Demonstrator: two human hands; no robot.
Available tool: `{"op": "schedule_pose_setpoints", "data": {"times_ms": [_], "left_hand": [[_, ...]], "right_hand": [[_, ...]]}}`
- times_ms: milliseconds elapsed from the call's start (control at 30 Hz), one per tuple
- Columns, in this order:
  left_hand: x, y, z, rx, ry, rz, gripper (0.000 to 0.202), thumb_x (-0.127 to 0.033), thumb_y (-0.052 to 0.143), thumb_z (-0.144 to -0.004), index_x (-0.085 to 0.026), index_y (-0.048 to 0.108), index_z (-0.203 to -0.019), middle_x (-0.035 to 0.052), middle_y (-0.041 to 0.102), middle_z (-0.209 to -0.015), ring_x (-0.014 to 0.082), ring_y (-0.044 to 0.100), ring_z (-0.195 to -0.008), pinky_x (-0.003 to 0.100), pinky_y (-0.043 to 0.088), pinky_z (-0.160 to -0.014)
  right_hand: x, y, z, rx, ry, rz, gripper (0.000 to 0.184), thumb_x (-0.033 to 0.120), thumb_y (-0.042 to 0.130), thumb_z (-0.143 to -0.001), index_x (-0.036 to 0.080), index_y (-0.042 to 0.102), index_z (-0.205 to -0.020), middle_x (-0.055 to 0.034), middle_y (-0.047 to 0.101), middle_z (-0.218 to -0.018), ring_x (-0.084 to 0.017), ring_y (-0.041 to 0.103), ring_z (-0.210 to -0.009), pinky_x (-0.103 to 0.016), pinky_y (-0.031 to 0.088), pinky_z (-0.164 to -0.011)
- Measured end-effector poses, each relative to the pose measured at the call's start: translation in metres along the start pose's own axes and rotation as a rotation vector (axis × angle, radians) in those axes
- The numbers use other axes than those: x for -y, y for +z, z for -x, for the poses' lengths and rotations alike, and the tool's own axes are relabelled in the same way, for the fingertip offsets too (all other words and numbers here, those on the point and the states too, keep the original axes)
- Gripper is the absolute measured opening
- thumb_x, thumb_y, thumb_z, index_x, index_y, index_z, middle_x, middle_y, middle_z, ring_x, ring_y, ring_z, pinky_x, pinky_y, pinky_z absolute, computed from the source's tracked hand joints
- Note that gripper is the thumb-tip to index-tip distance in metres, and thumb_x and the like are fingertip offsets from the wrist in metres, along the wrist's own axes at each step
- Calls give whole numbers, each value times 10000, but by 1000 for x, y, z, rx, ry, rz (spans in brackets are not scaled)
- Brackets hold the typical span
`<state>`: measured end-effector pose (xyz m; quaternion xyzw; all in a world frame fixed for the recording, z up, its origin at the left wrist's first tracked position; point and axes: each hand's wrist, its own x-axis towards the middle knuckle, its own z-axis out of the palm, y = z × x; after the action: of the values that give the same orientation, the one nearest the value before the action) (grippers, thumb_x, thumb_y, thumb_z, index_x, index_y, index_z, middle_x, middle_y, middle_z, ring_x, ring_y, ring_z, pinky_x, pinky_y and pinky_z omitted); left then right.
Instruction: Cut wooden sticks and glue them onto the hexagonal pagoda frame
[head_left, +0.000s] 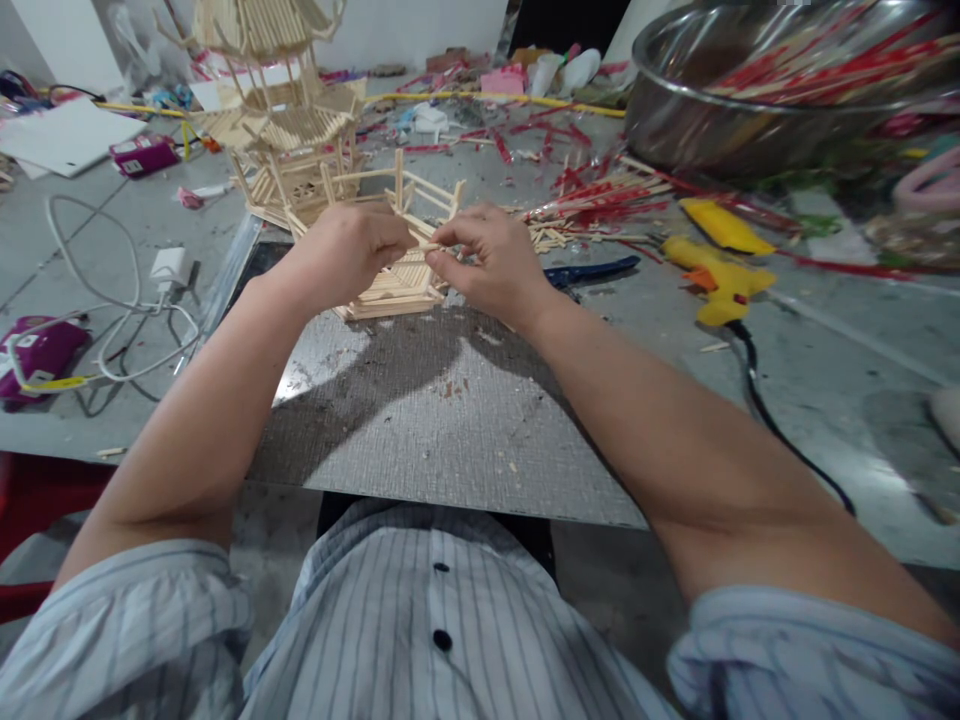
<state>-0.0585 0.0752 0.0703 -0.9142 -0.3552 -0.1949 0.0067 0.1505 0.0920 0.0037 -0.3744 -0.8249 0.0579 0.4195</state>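
A short pale wooden stick [425, 247] spans the small gap between my fingertips. My left hand [349, 248] is closed in a pinch at its left end, and my right hand [491, 258] pinches the other end between thumb and fingers. Just below and behind them lies a low stick-built base [397, 300] with upright posts and rails along its far side; my hands hide part of it. Whether the stick touches this base I cannot tell. Behind my left hand stands a tiered stick pavilion [279, 130] with slatted roofs.
To the right lie a yellow glue gun [720, 280] with a black cord, blue-handled pliers [592, 270] and loose sticks [551, 238]. A metal basin [660, 140] holds red-wrapped sticks. At left are a white charger [171, 268], its cable and purple packs [142, 157]. A grey board [442, 420] lies in front.
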Motion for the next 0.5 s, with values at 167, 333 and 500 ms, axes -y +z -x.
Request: {"op": "schedule_pose_setpoints", "data": {"times_ms": [167, 333, 500], "left_hand": [[0, 0, 0, -6, 25, 8, 295, -246, 447, -882, -170, 732, -896, 75, 680, -791, 179, 622, -775, 304, 472, -713], [1, 0, 0, -19, 43, 12, 291, -259, 445, -884, -183, 725, -870, 69, 672, -758, 181, 617, -762, 304, 465, -694], [1, -1, 0, -18, 41, -6, 308, -270, 426, -886, -194, 721, -843, 73, 663, -737, 188, 618, -740, 310, 458, -674]], "right_hand": [[0, -3, 1, 5, 9, -12, 285, 494, 532, -876, 258, 687, -914, -67, 685, -940, -240, 619, -961, -412, 527, -831], [1, -4, 1, 7, 24, -33, 290, 511, 525, -882, 274, 692, -895, -66, 695, -937, -248, 619, -992, -420, 523, -842], [3, -3, 1, 12, 21, -38, 287, 474, 523, -887, 262, 712, -930, -55, 709, -923, -246, 629, -988, -422, 517, -843]]}}
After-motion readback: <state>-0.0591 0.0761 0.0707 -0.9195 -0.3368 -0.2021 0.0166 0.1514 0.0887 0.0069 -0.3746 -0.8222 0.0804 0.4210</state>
